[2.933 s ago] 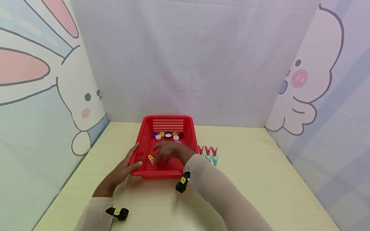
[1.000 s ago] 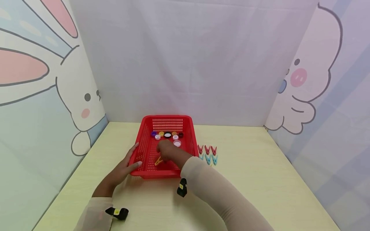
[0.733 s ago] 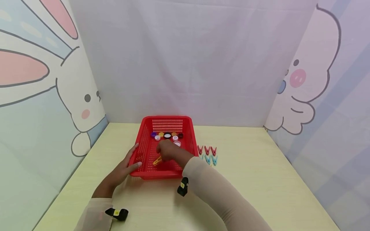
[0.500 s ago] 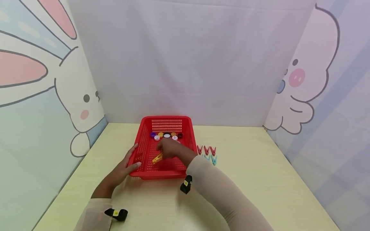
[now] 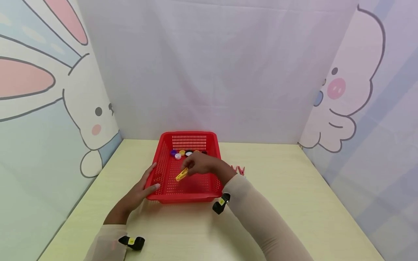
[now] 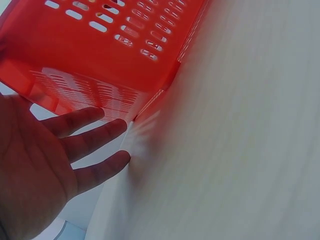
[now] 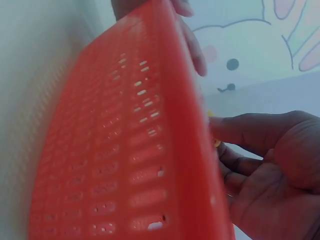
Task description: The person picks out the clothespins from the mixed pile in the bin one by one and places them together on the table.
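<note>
A yellow clothespin (image 5: pixel 181 174) is pinched by my right hand (image 5: pixel 200 163), raised over the red plastic basket (image 5: pixel 187 198). In the right wrist view the basket's side hides most of the clothespin, and the thumb and fingers of my right hand (image 7: pixel 272 170) meet behind its rim. My left hand (image 5: pixel 138 192) rests at the basket's left rim near the front corner, thumb over the edge. In the left wrist view several fingers (image 6: pixel 95 140) stretch out fairly straight, spread outside the basket wall.
Inside the basket's far end sit small round caps: a purple one (image 5: pixel 173 153), a white one (image 5: pixel 177 156) and several others, partly covered by my right hand. Red clothespins (image 5: pixel 241 170) lie on the table (image 5: pixel 277 195) right of the basket; my right forearm hides others. A curtain stands behind.
The right hand has taken hold of the yellow clothespin from the basket floor, then lifted it and moved right. The right forearm now covers the blue clothespins. The left hand has stayed put.
</note>
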`<state>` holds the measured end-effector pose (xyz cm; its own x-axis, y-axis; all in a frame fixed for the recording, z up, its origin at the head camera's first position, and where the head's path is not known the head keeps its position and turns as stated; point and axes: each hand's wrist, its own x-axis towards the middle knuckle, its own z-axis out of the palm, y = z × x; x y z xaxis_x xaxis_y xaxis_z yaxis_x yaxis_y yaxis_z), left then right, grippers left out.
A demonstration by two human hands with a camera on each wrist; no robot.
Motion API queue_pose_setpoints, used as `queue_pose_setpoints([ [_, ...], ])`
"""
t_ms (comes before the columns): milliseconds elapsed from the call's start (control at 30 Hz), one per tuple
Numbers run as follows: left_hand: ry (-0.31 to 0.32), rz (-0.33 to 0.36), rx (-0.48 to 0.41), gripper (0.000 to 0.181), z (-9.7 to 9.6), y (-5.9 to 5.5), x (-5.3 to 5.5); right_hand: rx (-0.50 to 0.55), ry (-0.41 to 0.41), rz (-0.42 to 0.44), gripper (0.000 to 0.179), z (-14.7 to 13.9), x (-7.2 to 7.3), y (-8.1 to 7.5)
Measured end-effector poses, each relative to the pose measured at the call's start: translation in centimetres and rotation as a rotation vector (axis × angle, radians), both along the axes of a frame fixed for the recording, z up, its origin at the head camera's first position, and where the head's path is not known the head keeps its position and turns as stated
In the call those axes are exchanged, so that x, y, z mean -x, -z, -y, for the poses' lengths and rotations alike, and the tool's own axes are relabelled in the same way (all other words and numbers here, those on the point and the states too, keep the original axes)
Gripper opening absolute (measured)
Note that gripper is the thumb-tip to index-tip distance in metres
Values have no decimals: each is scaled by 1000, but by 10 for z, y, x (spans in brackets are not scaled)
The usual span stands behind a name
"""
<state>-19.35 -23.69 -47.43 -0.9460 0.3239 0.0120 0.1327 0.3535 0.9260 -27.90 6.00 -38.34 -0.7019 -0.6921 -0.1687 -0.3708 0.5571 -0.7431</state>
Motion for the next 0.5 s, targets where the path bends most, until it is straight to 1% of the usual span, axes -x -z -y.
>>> queue_pose_setpoints([
  [133, 0, -9, 2, 103, 0, 0, 1, 30, -44, 22, 23, -13, 2, 0],
  [267, 5, -18, -3, 103, 1, 0, 1, 39, -83, 12, 23, -23, 1, 0],
  [500, 8, -4, -22, 104, 0, 0, 0, 94, -99, -14, 23, -38, -2, -3],
])
